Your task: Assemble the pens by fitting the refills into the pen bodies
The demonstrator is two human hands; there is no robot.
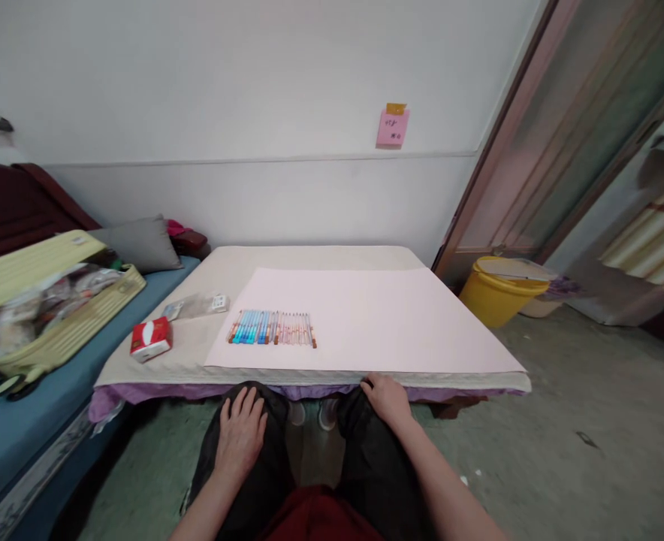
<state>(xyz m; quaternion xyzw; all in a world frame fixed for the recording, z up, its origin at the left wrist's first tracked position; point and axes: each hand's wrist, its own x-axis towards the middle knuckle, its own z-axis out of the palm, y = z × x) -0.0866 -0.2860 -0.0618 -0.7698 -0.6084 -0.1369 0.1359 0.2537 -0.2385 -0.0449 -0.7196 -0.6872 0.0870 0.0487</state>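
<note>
My left hand (240,430) lies flat on my left knee with the fingers spread, holding nothing. My right hand (387,399) rests on my right knee just below the table's front edge, fingers loosely curved and empty. Ahead on the low table (157,368) lies a large pale pink sheet (377,319). On the sheet's left part a row of several pens (272,328), blue and pink-orange, lies side by side. Both hands are well short of the pens.
A red and white packet (150,338) and a clear plastic bag (197,306) lie on the table's left side. A bed with an open yellow case (44,300) stands at the left. A yellow bucket (498,289) stands at the right. A pink note (392,126) hangs on the wall.
</note>
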